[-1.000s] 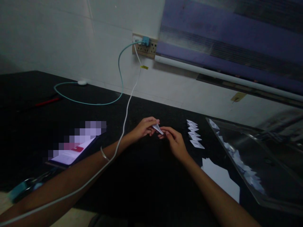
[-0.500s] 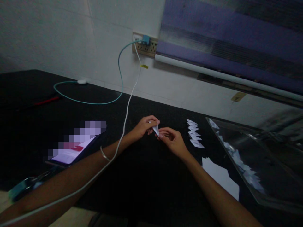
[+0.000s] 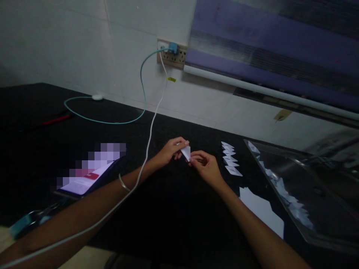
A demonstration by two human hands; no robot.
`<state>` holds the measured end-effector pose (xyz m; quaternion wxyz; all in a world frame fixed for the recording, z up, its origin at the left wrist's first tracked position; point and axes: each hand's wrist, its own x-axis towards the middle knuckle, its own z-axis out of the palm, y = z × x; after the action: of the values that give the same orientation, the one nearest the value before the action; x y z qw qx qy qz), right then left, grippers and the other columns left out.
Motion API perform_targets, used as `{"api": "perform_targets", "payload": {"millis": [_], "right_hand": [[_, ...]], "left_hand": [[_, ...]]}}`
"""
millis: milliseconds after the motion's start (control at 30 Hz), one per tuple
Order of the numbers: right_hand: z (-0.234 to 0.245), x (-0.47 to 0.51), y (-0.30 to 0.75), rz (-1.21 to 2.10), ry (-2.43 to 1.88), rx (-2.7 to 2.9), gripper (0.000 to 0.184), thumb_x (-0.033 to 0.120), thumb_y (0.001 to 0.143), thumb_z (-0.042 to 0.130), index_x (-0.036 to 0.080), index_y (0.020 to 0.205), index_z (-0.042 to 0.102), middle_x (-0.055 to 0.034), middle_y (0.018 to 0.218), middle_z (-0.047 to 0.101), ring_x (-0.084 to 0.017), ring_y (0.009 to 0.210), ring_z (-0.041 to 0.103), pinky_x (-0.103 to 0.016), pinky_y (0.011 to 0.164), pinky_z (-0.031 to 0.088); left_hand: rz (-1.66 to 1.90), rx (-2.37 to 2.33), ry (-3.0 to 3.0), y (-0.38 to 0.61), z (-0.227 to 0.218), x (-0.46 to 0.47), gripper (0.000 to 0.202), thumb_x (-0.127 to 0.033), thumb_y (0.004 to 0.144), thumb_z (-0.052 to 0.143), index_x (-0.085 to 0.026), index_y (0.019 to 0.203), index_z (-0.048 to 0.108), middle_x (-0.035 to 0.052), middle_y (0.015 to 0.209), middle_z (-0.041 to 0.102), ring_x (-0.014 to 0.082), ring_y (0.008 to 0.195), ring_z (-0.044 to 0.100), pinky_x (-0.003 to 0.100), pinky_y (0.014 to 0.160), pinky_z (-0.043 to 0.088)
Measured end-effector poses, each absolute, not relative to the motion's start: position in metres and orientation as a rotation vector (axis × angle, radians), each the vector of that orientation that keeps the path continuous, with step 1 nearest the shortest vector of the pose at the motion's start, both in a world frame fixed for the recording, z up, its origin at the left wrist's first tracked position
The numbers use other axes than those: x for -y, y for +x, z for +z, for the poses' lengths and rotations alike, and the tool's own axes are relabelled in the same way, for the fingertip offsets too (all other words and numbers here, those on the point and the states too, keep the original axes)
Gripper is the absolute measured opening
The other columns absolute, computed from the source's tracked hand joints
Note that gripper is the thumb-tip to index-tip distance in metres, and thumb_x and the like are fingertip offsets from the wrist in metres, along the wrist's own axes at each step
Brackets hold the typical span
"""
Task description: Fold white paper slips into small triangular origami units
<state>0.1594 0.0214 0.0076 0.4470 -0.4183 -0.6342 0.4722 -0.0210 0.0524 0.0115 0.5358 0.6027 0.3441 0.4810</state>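
Over the black counter, a small folded piece of white paper is held between my two hands. My left hand pinches its upper left part between thumb and fingers. At its lower right corner, my right hand has thumb and forefinger closed on the paper, the other fingers curled behind. To the right stands a row of several small folded paper pieces. Nearer my right forearm lies a stack of white paper sheets.
A sink at the right has more folded papers along its near rim. At left lie a lit phone or tablet, a red-handled item and scissors. A white cable crosses over my left forearm.
The folded paper has turned or opened a little, so a broader white face shows. My right fingertips have shifted slightly along its lower corner; both arms stay nearly in place.
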Motion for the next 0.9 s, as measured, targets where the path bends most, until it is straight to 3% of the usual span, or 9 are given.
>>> {"api": "perform_targets", "payload": {"millis": [433, 633, 900], "right_hand": [[0.01, -0.023, 0.162, 1.087, -1.09, 1.511, 0.025, 0.025, 0.074, 0.071, 0.019, 0.096, 0.06, 0.0005, 0.067, 0.069, -0.015, 0.061, 0.067, -0.025, 0.06, 0.051], [0.015, -0.02, 0.16, 1.119, -1.089, 1.417, 0.03, 0.026, 0.072, 0.075, 0.022, 0.087, 0.05, 0.0021, 0.065, 0.068, -0.015, 0.056, 0.065, -0.023, 0.055, 0.049], [0.005, -0.027, 0.162, 1.051, -0.983, 1.403, 0.023, 0.035, 0.081, 0.068, 0.022, 0.087, 0.05, 0.0005, 0.07, 0.068, -0.015, 0.065, 0.065, -0.027, 0.066, 0.051]], "left_hand": [[1.102, -0.812, 1.452, -0.02, 0.014, -0.048, 0.03, -0.043, 0.081, 0.064, -0.014, 0.085, 0.059, -0.005, 0.055, 0.051, 0.0057, 0.043, 0.043, 0.018, 0.041, 0.03], [1.038, -0.812, 1.517, -0.02, 0.016, -0.046, 0.027, -0.039, 0.08, 0.067, -0.013, 0.079, 0.058, -0.0045, 0.054, 0.052, 0.0056, 0.044, 0.045, 0.017, 0.043, 0.032], [1.067, -0.947, 1.564, -0.021, 0.018, -0.047, 0.027, -0.034, 0.087, 0.062, -0.012, 0.072, 0.059, -0.0017, 0.058, 0.058, 0.0043, 0.043, 0.048, 0.016, 0.043, 0.034]]}}
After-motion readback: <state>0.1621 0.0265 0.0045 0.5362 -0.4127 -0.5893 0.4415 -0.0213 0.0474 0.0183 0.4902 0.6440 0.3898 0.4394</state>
